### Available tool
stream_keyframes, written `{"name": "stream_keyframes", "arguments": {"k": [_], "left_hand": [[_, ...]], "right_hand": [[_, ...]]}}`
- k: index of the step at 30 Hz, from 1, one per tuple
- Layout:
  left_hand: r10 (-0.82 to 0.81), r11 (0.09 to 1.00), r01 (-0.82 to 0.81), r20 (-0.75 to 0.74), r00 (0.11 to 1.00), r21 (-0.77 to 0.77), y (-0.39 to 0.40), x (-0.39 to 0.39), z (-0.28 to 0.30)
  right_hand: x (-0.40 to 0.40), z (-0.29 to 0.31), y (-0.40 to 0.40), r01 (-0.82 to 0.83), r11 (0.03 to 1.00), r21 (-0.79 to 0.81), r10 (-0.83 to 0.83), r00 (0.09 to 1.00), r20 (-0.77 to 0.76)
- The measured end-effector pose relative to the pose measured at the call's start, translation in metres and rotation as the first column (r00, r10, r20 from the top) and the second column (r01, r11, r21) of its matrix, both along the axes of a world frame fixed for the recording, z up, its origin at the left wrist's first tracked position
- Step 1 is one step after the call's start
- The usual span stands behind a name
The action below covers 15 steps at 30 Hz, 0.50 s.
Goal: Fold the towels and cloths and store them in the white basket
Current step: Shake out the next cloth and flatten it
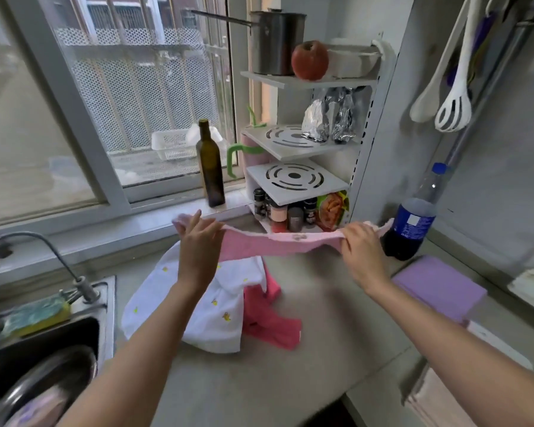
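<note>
While two cloths [216,306] lie below, both hands' [198,241] grips clamp one pink towel [278,245].

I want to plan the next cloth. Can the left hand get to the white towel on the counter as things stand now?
Probably not yet. The white towel lies uncovered just under the left hand, but that hand grips one end of the pink cloth; it must let go first.

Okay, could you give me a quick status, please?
Left hand and right hand hold pink cloth stretched above counter. White towel, red cloth unfolded below. Basket unseen.
</note>
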<state>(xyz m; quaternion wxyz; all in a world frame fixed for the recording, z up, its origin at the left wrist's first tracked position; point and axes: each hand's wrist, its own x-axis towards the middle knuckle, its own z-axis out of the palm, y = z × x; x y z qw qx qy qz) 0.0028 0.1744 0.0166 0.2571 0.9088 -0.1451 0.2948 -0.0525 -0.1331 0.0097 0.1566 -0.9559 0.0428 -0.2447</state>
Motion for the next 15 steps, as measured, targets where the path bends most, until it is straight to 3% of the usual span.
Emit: {"name": "stream_keyframes", "arguments": {"k": [2, 5, 8, 12, 15], "left_hand": [[0.022, 0.998, -0.020, -0.035, 0.999, 0.062, 0.002, -0.025, -0.033], [0.062, 0.991, -0.040, -0.172, 0.983, 0.127, 0.010, -0.061, -0.083], [0.015, 0.967, 0.067, -0.319, 0.948, 0.244, 0.017, -0.096, -0.125], [0.063, 0.935, 0.141, -0.546, 0.835, 0.325, 0.023, -0.128, -0.174], [0.140, 0.908, 0.158, -0.637, 0.758, 0.388, 0.017, -0.138, -0.176]], "right_hand": [[-0.019, -0.034, -0.008, -0.052, 0.996, -0.071, 0.050, 0.998, -0.023], [-0.047, -0.087, -0.019, -0.081, 0.992, -0.099, 0.061, 0.980, -0.189], [-0.069, -0.132, -0.027, -0.137, 0.972, -0.190, 0.072, 0.948, -0.311], [-0.091, -0.174, -0.036, -0.214, 0.960, -0.181, 0.111, 0.884, -0.454], [-0.100, -0.182, -0.040, -0.227, 0.966, -0.120, 0.122, 0.817, -0.564]]}}
